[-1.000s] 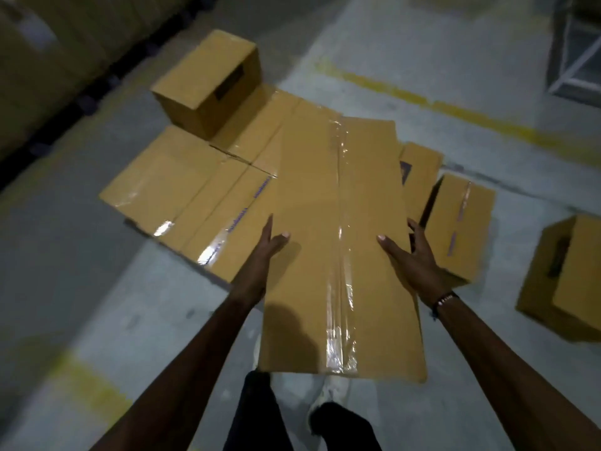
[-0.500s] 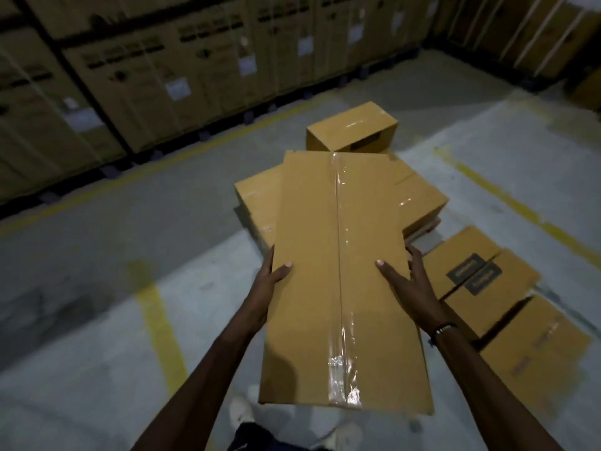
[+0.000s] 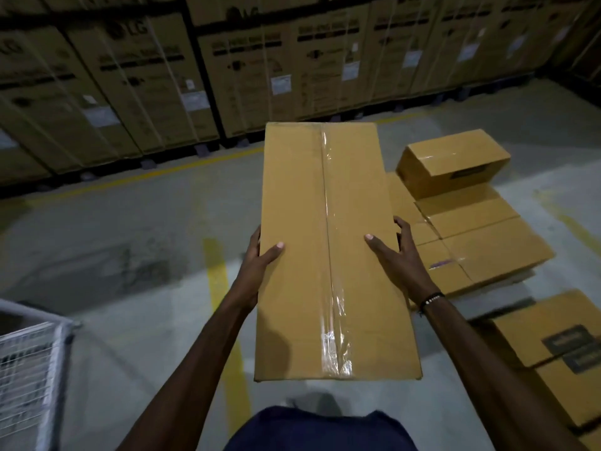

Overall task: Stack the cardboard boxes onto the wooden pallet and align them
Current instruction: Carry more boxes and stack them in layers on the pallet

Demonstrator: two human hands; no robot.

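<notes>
Dark cloth of the wearer's clothing at the near edge, both forearms reaching forward over it. Long taped cardboard box (image 3: 328, 249) carried flat at about waist level, long axis pointing away, clear tape seam down the middle. Left hand (image 3: 258, 258) clamped on the left long edge, thumb over the top face, fingers hidden below. Right hand (image 3: 395, 255) gripping the right long edge, thumb on top, fingers wrapped round the side; beaded wristband (image 3: 431, 301) at that wrist. Grip near mid-length on opposite edges, likely to balance so long a load and keep it level. White wire cage (image 3: 29, 369) at near left. More brown boxes on the floor (image 3: 553, 346) at near right, printed labels up, probably waiting their turn. Beyond them, right of the carried box, a low layer of boxes (image 3: 471, 236) set edge to edge, one smaller box (image 3: 452, 164) on its far end; pallet underneath not plainly visible. Carried box clear of that layer, to its left, not yet over it. Judged mid-carry; swing right and lowering not yet done. Yellow floor line (image 3: 218, 281) under the arms. Far wall of large strapped cartons (image 3: 227, 66) across the whole view
</notes>
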